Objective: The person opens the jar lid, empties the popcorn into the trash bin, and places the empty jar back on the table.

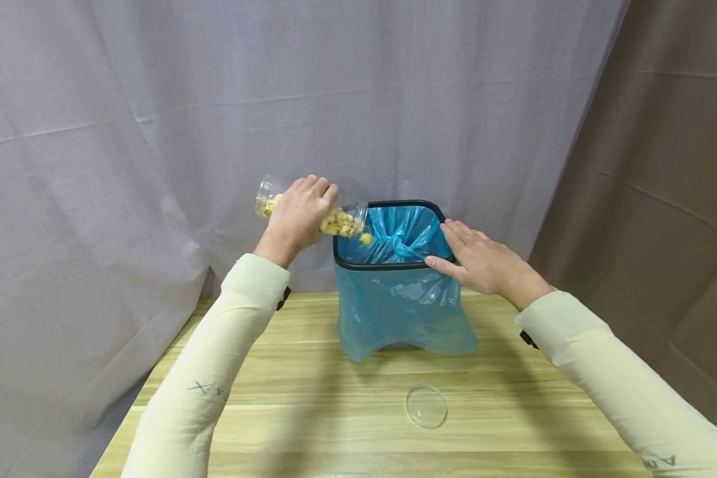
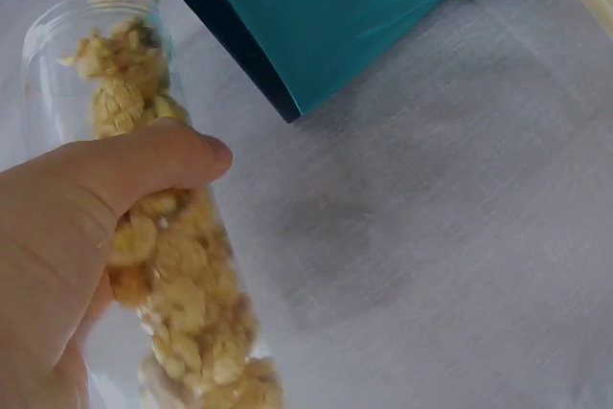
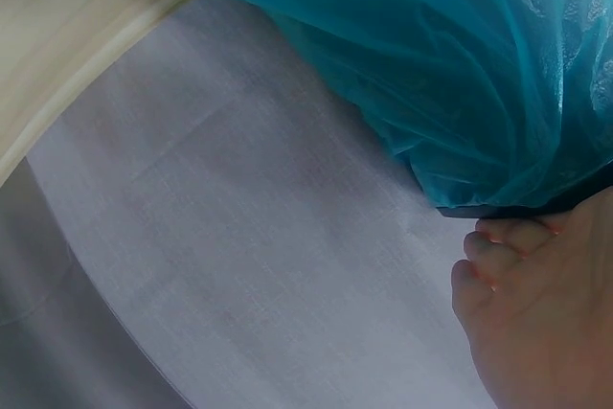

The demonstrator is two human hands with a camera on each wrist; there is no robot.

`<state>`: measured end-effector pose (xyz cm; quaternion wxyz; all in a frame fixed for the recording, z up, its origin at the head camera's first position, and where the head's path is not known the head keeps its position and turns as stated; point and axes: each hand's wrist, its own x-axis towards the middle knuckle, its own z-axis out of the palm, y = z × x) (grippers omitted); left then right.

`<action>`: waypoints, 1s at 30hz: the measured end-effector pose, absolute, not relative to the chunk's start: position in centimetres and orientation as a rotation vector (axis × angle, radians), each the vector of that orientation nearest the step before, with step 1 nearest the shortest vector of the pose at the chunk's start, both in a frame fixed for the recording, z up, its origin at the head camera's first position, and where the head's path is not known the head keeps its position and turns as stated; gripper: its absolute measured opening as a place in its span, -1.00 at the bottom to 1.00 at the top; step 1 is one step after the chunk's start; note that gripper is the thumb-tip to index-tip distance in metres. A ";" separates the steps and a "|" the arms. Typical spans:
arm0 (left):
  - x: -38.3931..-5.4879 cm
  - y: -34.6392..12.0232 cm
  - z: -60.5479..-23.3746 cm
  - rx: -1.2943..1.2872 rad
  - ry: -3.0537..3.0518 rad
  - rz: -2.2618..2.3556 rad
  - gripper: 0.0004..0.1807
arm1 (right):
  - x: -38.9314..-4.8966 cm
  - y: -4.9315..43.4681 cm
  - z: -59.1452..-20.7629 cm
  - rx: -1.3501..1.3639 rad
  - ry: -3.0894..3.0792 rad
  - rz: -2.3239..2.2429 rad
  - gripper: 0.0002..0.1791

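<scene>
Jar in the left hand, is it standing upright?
No, the jar is tipped sideways in the left hand, its mouth toward the blue-lined bin.

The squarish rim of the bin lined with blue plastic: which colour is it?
The rim is black; it shows best in the head view.

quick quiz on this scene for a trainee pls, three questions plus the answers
1. Which hand grips the clear jar of yellow dried flower buds?
a) the right hand
b) the left hand
c) both hands

2. True or false: the clear round lid is fitted on the jar.

3. Fill the gap: the right hand touches the black ____ around the mouth of the blue bag.

Key:
1. b
2. False; the lid lies on the wooden table, in front of the bag.
3. rim
</scene>
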<state>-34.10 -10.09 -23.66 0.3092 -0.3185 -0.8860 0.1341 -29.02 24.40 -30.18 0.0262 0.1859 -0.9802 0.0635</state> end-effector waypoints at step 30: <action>-34.9 -9.6 -24.4 -0.896 -2.122 0.551 -0.49 | -28.5 24.5 -30.0 0.568 -3.029 0.207 0.12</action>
